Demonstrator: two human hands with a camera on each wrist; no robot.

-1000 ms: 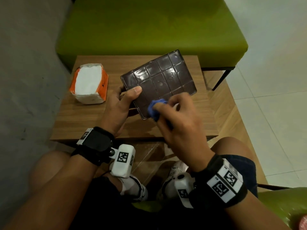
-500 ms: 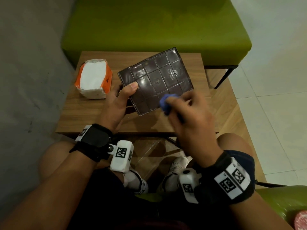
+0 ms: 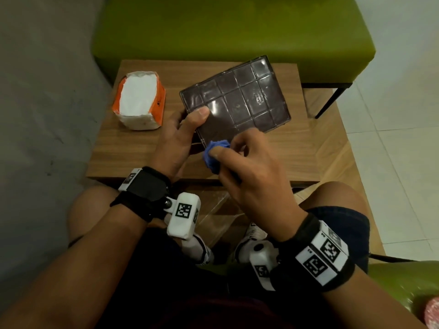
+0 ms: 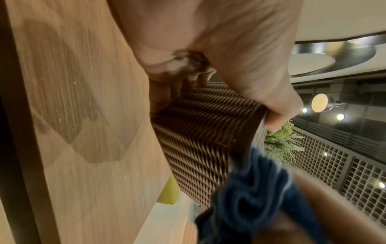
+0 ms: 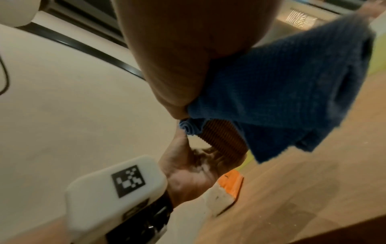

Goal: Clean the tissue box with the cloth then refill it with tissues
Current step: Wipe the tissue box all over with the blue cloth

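Observation:
The dark brown tissue box [image 3: 240, 100] is tilted above the wooden table [image 3: 133, 150], its gridded flat face up and its ribbed side [image 4: 198, 142] toward me. My left hand [image 3: 180, 134] grips its near left corner, thumb on the flat face. My right hand [image 3: 247, 167] pinches a bunched blue cloth [image 3: 216, 153] against the box's near edge; the cloth [image 5: 292, 92] hangs below the fingers in the right wrist view. An opened orange and white pack of tissues [image 3: 140, 100] stands on the table's left part.
A green upholstered bench [image 3: 232, 29] runs along the table's far side. A grey wall [image 3: 42, 91] closes the left. White tiled floor [image 3: 399, 138] lies to the right. My knees sit under the table's near edge, and another green seat [image 3: 408, 281] shows at the lower right.
My right hand has drawn the blue cloth back toward me along the box's near edge. The left hand keeps its grip on the box, which stays tilted.

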